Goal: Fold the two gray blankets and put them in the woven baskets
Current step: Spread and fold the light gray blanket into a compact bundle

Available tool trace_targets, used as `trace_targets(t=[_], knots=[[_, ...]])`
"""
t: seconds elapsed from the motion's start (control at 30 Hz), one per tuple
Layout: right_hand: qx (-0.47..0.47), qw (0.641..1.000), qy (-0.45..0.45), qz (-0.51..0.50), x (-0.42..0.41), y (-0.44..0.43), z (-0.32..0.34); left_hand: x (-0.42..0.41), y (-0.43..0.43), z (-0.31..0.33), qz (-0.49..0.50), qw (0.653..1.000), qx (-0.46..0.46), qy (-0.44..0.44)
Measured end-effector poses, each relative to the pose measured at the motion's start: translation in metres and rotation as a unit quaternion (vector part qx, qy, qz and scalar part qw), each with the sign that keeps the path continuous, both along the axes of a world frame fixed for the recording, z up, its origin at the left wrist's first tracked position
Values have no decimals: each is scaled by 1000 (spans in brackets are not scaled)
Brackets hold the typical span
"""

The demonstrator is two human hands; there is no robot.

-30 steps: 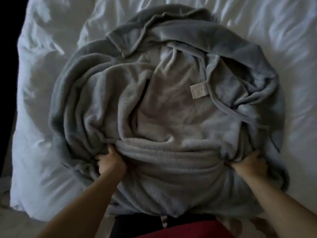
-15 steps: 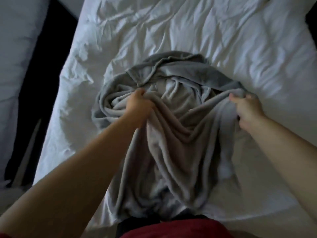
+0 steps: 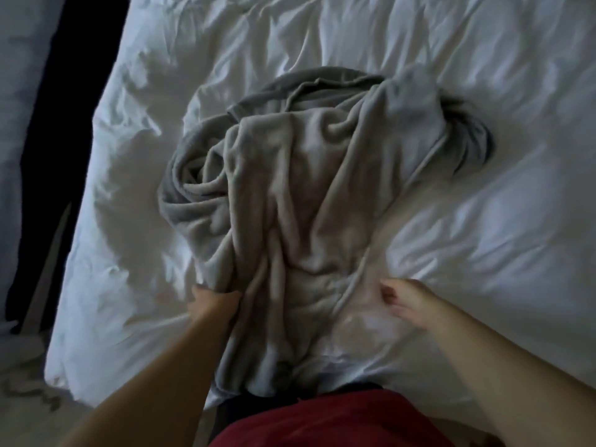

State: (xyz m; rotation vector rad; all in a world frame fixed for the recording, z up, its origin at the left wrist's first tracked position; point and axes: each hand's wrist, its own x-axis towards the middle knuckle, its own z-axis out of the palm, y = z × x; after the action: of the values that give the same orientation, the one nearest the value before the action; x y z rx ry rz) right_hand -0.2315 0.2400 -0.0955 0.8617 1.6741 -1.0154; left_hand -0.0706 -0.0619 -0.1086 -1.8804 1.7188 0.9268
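Pre-fold spreading of crumpled blanket [image 3: 306, 204]: left hand [image 3: 209, 298] gripping its near edge; right hand [image 3: 409, 304] beside it, grip indeterminable. Likely next: finding corners, flattening.

A soft gray fleece blanket [image 3: 306, 204] lies unfolded and crumpled on the white bed [image 3: 483, 172], in the middle of the frame. Its paler face is bunched into long creases running to the bottom edge, where it droops over the bed's near side; a darker rim curls around its top and left.
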Motion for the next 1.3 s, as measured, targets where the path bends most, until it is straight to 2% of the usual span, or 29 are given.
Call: trace_targets(t=[0.1, 0.17, 0.27, 0.33, 0.4, 0.47, 0.5, 0.53, 0.6, 0.63, 0.67, 0.7, 0.77, 0.8, 0.9, 1.0, 1.07, 1.13, 1.17, 1.3], knots=[[-21, 998, 59, -31, 19, -19, -11, 7, 10, 3, -70, 997, -10, 37], [-65, 996, 40, -43, 24, -39, -8, 0, 12, 12, -89, 995, 9, 46], [-97, 995, 6, -34, 29, -68, 1, -18, 13, 41, -120, 987, 101, 26], [-127, 991, 4, -36, 28, -85, 19, -30, 14, 70, -76, 975, 198, 68], [-161, 984, 28, -73, 21, -98, 50, -42, 15, 104, 20, 938, 306, 160], [-231, 961, 38, -144, 10, -102, 94, -51, 11, 141, 111, 877, 375, 279], [-276, 944, 42, -174, 4, -99, 119, -54, 7, 160, 153, 834, 388, 363], [-320, 923, 53, -206, -1, -95, 145, -55, 2, 180, 203, 775, 386, 458], [-418, 858, 103, -281, -6, -84, 196, -53, -11, 217, 331, 594, 381, 626], [-457, 823, 130, -311, -6, -78, 219, -50, -15, 231, 381, 514, 376, 670], [-485, 796, 151, -329, -3, -73, 239, -47, -17, 243, 399, 480, 377, 684], [-503, 779, 166, -334, 2, -70, 256, -43, -13, 254, 386, 500, 386, 672], [-523, 771, 158, -327, 19, -70, 278, -35, 2, 265, 325, 591, 429, 601], [-522, 777, 138, -326, 31, -73, 284, -28, 14, 268, 299, 620, 465, 556], [-507, 803, 95, -299, 67, -80, 292, -5, 55, 270, 266, 630, 570, 455], [-508, 799, 76, -313, 88, -79, 300, 11, 93, 256, 187, 697, 567, 398], [-536, 766, 45, -351, 98, -76, 307, 24, 116, 246, 159, 745, 551, 342], [-594, 715, -5, -369, 107, -72, 313, 36, 132, 241, 173, 724, 593, 307], [-607, 704, -16, -369, 112, -72, 315, 38, 137, 241, 171, 701, 618, 313], [-586, 712, 17, -386, 127, -65, 316, 37, 142, 249, 235, 639, 597, 425]])
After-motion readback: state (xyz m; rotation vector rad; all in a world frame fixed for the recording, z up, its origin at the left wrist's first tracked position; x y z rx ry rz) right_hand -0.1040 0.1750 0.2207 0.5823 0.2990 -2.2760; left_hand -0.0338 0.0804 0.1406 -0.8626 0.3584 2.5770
